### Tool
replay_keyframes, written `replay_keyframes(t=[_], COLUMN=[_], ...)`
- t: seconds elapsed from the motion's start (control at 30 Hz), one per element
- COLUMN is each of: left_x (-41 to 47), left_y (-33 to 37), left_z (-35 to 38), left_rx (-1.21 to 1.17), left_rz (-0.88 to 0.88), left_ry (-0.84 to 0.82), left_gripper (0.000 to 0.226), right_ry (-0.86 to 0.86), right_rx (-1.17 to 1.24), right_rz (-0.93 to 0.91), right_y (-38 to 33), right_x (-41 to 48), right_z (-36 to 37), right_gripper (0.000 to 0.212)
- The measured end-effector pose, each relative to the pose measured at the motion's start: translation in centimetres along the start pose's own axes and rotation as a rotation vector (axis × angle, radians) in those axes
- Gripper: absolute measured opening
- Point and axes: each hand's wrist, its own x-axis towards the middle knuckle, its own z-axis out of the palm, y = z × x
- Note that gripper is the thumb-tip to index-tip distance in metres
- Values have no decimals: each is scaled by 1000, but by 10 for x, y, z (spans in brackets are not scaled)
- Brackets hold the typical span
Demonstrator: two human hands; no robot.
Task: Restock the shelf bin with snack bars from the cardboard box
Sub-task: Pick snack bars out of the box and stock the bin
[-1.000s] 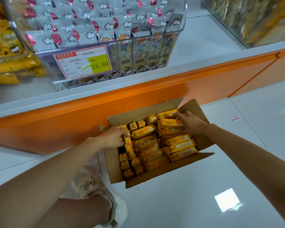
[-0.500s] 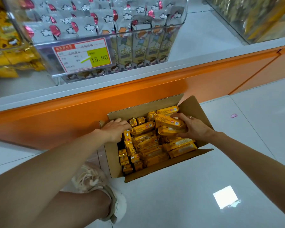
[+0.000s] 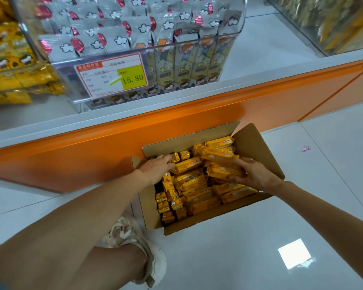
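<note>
Fingertips of the left grip (image 3: 155, 168) are lost among the small snack bars (image 3: 189, 181) at the far-left corner of the cardboard box (image 3: 258, 147), so I cannot tell whether it pinches a bar or only rests there. The print on the yellow wrappers is too small to read, and the layers under the top one are hidden. The right grip (image 3: 253, 173) is plainer. Its thumb is on top and its fingers are curled beneath, closed round a small stack of bars at the box's right side. The box stands open on the white floor (image 3: 228, 258), flaps up, with its far wall close to the orange shelf base (image 3: 92, 151). The floor runs wide to the right and near side of the box, carrying a pink scrap (image 3: 305, 148) and a patch of reflected light (image 3: 294, 256). A shoe (image 3: 134, 233) sits just beside the box's near-left corner. On the white shelf (image 3: 260, 51) above, a clear shelf bin (image 3: 189, 41) of popcorn packets carries a price tag (image 3: 113, 75) reading 15.80. Yellow packs (image 3: 8, 76) at the left are cut off by the frame, and a second bin (image 3: 323, 24) at the upper right is blurred. A second ago the right grip lay flat on the bars at the far-right corner, and it has since gathered them. The left grip has moved along the left wall toward the far corner.
</note>
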Motion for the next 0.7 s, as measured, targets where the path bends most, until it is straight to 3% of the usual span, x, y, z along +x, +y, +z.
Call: replay_keyframes(t=[0.13,0.4,0.53,0.63,0.7], left_x=[-1,5,4,3,2], left_y=[-3,-5,-14,-15,-16], left_z=[-3,-12,-8,-6,-4], left_rx=[192,184,155,161,229], left_rz=[55,173,199,186,162], left_ry=[-6,88,56,49,-9], left_gripper=[59,24,19,23,44], right_ry=[54,62,28,11,25], right_rx=[8,135,54,-11,-2], right_rz=[24,103,110,66,30], right_y=[5,1,-2,-4,-6], right_x=[-1,2,11,12,11], right_z=[3,3,4,8,10], right_gripper=[54,89,79,74,77])
